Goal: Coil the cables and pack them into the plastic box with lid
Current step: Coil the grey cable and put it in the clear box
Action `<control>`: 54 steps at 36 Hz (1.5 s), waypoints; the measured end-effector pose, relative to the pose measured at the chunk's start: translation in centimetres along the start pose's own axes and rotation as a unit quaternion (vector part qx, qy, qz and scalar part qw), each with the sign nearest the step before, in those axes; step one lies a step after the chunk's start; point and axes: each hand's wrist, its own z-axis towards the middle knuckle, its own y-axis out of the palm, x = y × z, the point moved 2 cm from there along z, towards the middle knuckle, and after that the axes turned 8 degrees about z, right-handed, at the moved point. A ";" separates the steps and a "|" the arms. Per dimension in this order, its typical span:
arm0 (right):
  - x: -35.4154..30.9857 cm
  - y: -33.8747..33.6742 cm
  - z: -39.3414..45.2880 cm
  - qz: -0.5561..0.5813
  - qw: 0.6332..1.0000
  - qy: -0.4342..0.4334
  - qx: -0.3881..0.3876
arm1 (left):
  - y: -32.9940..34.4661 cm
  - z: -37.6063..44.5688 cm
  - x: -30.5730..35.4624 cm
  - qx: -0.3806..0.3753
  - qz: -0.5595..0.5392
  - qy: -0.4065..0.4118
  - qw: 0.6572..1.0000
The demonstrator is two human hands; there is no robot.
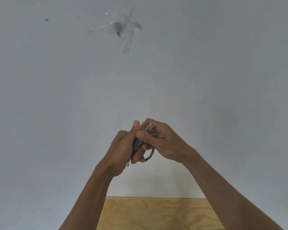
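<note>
Head view: a grey cable [136, 145], bunched into loops, is held up in front of a white wall [56, 97], between both hands. Its clear plug [149, 127] sticks up by the right fingers; no writing on it can be read. The left hand [121, 150] grips the bundle, thumb upright against it. The right hand [158, 140] curls round the plug end, thumb pressed on the strands. One loop hangs below the right palm. A plywood table [156, 213] lies beneath the forearms. Tape [128, 39] holds a small grey thing to the wall above.
</note>
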 end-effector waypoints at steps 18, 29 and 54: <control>1.2 2.8 0.8 -0.220 0.937 -0.143 0.229 | 1.1 1.0 -0.3 0.379 0.025 0.069 0.922; 0.8 2.8 2.0 -0.209 0.922 -0.135 0.297 | 1.8 0.8 -1.0 0.352 0.159 0.111 0.916; -0.5 2.3 1.3 -0.218 0.924 -0.134 0.283 | -0.9 2.0 -1.9 0.428 0.147 0.018 0.892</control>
